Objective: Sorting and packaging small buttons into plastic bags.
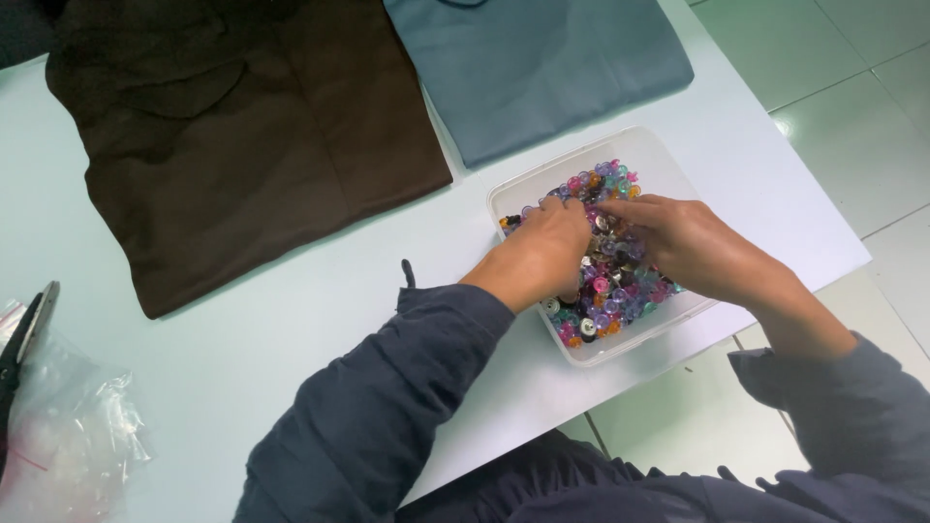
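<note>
Centre right: clear tub [523, 189] of coloured beads [612, 291] on desk [291, 320]. Left hand [542, 252] and right hand [683, 242] both dig in, fingers curled; grasp hidden, cannot tell. Brown cloth [242, 136] upper left.

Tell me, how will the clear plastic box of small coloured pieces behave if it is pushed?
The box probably slides easily on the smooth table. Its thin walls may flex. The small pieces would likely shift, being loose.
</note>
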